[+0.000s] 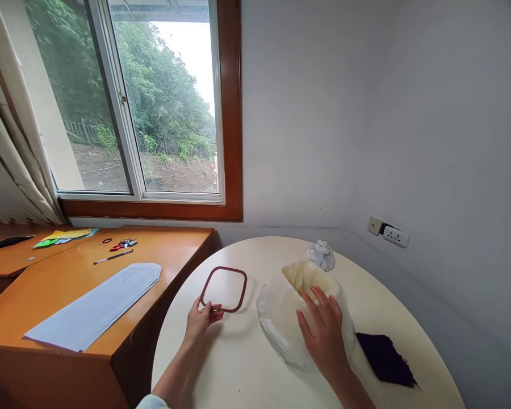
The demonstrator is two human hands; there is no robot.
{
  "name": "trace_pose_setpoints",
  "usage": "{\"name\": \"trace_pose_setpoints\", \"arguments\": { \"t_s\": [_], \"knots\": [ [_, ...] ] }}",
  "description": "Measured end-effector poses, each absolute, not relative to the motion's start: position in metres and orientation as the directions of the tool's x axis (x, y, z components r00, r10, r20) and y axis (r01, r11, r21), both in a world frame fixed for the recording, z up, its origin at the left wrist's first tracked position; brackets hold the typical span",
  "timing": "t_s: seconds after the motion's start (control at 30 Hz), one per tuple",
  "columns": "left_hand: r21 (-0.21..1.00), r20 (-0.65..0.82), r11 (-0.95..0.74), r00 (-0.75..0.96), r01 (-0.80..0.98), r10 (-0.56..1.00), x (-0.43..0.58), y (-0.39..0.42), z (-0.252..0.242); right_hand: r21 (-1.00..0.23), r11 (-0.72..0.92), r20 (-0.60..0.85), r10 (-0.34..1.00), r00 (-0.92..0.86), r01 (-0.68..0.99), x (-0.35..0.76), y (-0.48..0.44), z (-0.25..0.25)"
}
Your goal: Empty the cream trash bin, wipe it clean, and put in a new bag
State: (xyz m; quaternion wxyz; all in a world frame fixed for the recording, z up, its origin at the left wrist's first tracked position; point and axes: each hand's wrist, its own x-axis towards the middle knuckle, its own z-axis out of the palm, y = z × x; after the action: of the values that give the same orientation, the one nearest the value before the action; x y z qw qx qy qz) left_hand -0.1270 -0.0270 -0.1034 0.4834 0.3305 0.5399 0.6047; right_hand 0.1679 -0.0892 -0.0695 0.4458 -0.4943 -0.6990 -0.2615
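Observation:
My left hand (200, 321) pinches the near-left corner of a thin reddish-brown square frame (244, 288) with rounded corners, which is tilted up over the white round table. My right hand (323, 329) lies with fingers spread on a pale, translucent, round sheet-like bundle (276, 329) with a crinkled rim. Just beyond its fingertips, a yellowish folded piece (300, 274) shows on top of the bundle; I cannot tell its material. Right of that hand lies a dark purple cloth (385, 359) with frayed edges. Behind the bundle sits a crumpled white wad (321, 254).
The round table (238, 378) stands beside an orange-brown desk (174, 250). On the desk are white paper sheets (97, 304), a pen (113, 257), scissors (123, 244) and coloured papers (66, 236). A power socket (396, 236) is on the right wall, behind the table.

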Motion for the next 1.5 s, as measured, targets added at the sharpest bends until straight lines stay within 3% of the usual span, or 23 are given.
{"name": "trace_pose_setpoints", "arguments": {
  "t_s": [0.5,1.5],
  "knots": [
    [0.987,0.016,-0.066,-0.323,-0.143,0.946,-0.123,-0.033,-0.119,-0.123,0.354,0.873,0.483,-0.068,0.927,0.175,-0.083,-0.089],
    [0.989,0.01,-0.058,-0.323,-0.139,0.946,-0.126,-0.031,-0.116,-0.105,0.315,0.883,0.466,-0.057,0.943,0.175,-0.073,-0.095]
  ]
}}
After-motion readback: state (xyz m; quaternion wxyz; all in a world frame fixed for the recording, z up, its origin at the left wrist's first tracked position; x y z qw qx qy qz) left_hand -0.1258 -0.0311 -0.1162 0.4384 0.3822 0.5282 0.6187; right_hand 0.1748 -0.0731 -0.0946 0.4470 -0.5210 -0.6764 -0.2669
